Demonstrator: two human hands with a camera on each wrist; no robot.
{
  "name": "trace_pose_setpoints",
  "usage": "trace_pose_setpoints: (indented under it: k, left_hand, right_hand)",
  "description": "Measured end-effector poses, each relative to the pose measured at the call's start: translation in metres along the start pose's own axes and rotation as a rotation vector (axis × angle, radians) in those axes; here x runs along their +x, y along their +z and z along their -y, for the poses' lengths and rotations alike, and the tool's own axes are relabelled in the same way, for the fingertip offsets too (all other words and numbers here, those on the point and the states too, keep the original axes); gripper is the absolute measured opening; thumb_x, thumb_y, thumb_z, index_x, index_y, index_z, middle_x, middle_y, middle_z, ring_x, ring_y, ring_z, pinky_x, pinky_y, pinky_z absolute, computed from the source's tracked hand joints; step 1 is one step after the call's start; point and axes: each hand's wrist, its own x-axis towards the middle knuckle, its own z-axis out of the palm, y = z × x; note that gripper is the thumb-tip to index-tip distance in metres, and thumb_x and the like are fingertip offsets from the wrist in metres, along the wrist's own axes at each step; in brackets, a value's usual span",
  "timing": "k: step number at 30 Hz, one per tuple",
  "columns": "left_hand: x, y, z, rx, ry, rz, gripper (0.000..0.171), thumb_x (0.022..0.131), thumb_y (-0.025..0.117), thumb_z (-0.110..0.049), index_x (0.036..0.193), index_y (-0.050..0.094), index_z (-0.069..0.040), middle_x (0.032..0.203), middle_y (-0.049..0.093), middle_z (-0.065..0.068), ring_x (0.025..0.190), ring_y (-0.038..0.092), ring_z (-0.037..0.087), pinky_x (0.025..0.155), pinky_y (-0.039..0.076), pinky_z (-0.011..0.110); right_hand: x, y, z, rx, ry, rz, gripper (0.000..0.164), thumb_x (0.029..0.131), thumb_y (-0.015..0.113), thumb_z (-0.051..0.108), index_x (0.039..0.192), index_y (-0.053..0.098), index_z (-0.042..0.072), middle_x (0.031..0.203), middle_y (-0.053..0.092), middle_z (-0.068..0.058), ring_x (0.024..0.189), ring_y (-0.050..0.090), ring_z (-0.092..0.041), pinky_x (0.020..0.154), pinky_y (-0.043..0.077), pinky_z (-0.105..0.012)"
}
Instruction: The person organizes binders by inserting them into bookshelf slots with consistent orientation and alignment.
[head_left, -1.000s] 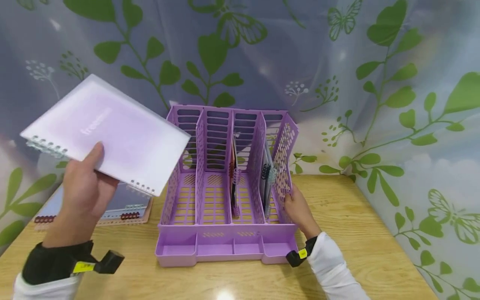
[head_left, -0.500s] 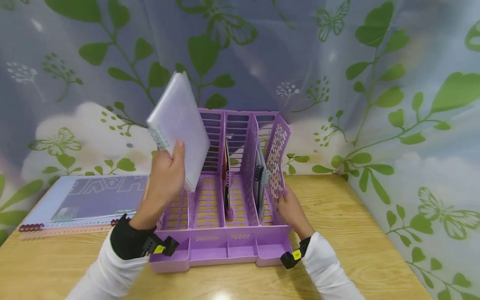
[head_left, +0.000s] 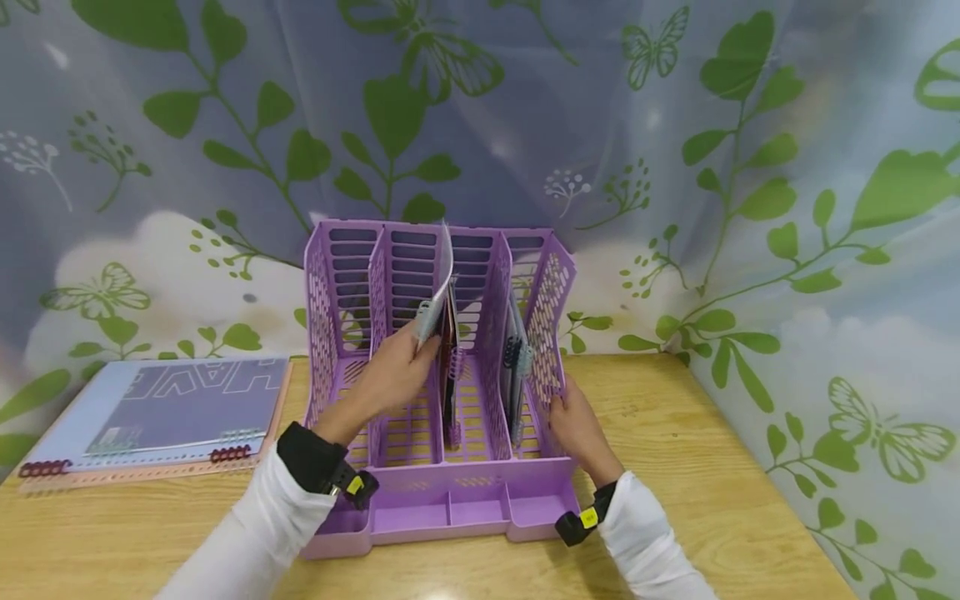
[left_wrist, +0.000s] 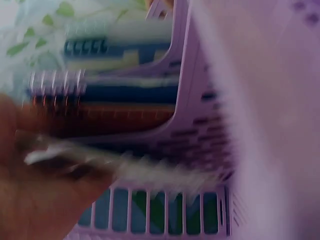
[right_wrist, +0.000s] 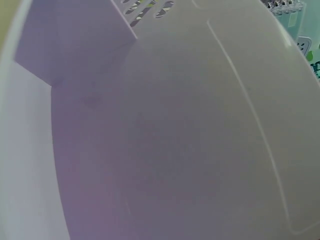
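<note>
In the head view my left hand pinches a pale spiral notebook by its coil side. The notebook stands nearly edge-on in the purple file organizer, close to the divider between the second and third compartments from the left. The left wrist view shows that hand and the notebook's blurred spiral edge. At the organizer's right wall my right hand grips the front edge; its fingertips are partly hidden. In the right wrist view, the organizer's plastic fills most of the picture.
Spiral notebooks stand in the third compartment and more notebooks in the fourth. A stack of notebooks lies on the wooden table at left. Behind hangs a leaf-patterned curtain.
My left hand has carried the notebook from the left over to the organizer, turned it from flat to edge-on and lowered it in. My right hand keeps its hold on the right wall.
</note>
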Motion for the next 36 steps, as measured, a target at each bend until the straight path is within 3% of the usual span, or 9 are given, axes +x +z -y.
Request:
trace_pose_setpoints:
  k: [2, 5, 7, 9, 11, 16, 25, 32, 36]
  left_hand:
    - [0.002, -0.004, 0.006, -0.021, 0.031, 0.088, 0.051, 0.099, 0.042, -0.008, 0.146, 0.026, 0.002, 0.117, 0.055, 0.019, 0.094, 0.059, 0.026, 0.083, 0.049, 0.042]
    - [0.004, -0.008, 0.015, -0.003, 0.017, 0.259, 0.074, 0.093, 0.043, 0.000, 0.152, -0.001, -0.003, 0.153, 0.019, 0.022, 0.133, 0.033, 0.033, 0.109, 0.027, 0.046]
    - [0.006, -0.009, 0.017, 0.040, -0.060, 0.371, 0.080, 0.094, 0.043, -0.001, 0.151, -0.013, -0.006, 0.154, 0.012, 0.025, 0.119, 0.049, 0.029, 0.102, 0.037, 0.045]
    - [0.008, -0.008, 0.017, 0.107, -0.138, 0.446, 0.079, 0.097, 0.043, -0.006, 0.150, -0.016, -0.005, 0.148, 0.024, 0.031, 0.087, 0.061, 0.023, 0.084, 0.048, 0.039]
    - [0.011, -0.006, 0.014, 0.133, -0.213, 0.468, 0.079, 0.099, 0.046, -0.009, 0.151, -0.014, -0.007, 0.134, 0.044, 0.034, 0.060, 0.053, 0.017, 0.064, 0.049, 0.036]
    - [0.012, -0.003, 0.012, 0.051, -0.326, 0.362, 0.080, 0.095, 0.058, -0.010, 0.154, 0.003, -0.011, 0.105, 0.063, 0.020, 0.069, 0.065, 0.024, 0.061, 0.054, 0.032]
    - [-0.013, -0.018, 0.015, -0.112, -0.199, 0.232, 0.058, 0.090, 0.062, -0.002, 0.141, 0.035, 0.004, 0.112, 0.060, 0.023, 0.080, 0.067, 0.027, 0.068, 0.056, 0.032]
    - [-0.061, -0.075, 0.023, -0.453, -0.209, 0.031, 0.038, 0.097, 0.056, -0.014, 0.130, 0.050, 0.005, 0.109, 0.063, 0.019, 0.094, 0.066, 0.027, 0.081, 0.054, 0.034]
    - [-0.092, -0.108, 0.058, -0.846, -0.285, -0.117, 0.027, 0.099, 0.053, -0.015, 0.123, 0.053, -0.004, 0.105, 0.068, 0.008, 0.096, 0.066, 0.021, 0.086, 0.051, 0.033]
  right_hand:
    - [-0.001, 0.000, 0.001, 0.000, -0.002, 0.002, 0.046, 0.097, 0.033, -0.001, 0.142, 0.031, -0.010, 0.134, 0.045, -0.033, 0.123, 0.043, -0.045, 0.103, 0.033, -0.055]
    - [-0.001, -0.001, 0.003, -0.017, -0.019, -0.006, 0.045, 0.096, 0.033, -0.002, 0.140, 0.032, -0.011, 0.132, 0.046, -0.033, 0.123, 0.044, -0.045, 0.103, 0.034, -0.055]
    - [-0.002, -0.003, 0.004, -0.022, -0.034, -0.015, 0.044, 0.096, 0.033, -0.003, 0.139, 0.034, -0.012, 0.131, 0.047, -0.034, 0.122, 0.045, -0.045, 0.102, 0.034, -0.055]
    - [-0.002, -0.004, 0.005, -0.025, -0.045, -0.026, 0.043, 0.095, 0.033, -0.004, 0.137, 0.035, -0.013, 0.129, 0.048, -0.034, 0.121, 0.046, -0.045, 0.102, 0.035, -0.055]
    - [-0.002, -0.006, 0.006, -0.020, -0.047, -0.030, 0.042, 0.095, 0.033, -0.004, 0.137, 0.036, -0.013, 0.129, 0.048, -0.034, 0.120, 0.046, -0.045, 0.101, 0.035, -0.055]
    - [-0.002, -0.007, 0.005, -0.005, -0.034, -0.024, 0.043, 0.096, 0.033, -0.004, 0.138, 0.034, -0.012, 0.130, 0.047, -0.034, 0.121, 0.045, -0.045, 0.102, 0.034, -0.054]
    - [-0.004, -0.008, -0.001, -0.020, -0.022, -0.031, 0.043, 0.095, 0.033, -0.005, 0.137, 0.035, -0.013, 0.128, 0.048, -0.035, 0.119, 0.046, -0.046, 0.102, 0.035, -0.055]
    - [-0.002, -0.016, -0.002, -0.034, -0.024, -0.041, 0.043, 0.095, 0.033, -0.004, 0.137, 0.035, -0.013, 0.128, 0.048, -0.035, 0.120, 0.046, -0.046, 0.102, 0.035, -0.054]
    - [-0.003, -0.022, -0.003, -0.021, -0.008, -0.046, 0.044, 0.096, 0.032, -0.004, 0.139, 0.033, -0.012, 0.130, 0.047, -0.035, 0.120, 0.046, -0.046, 0.101, 0.036, -0.055]
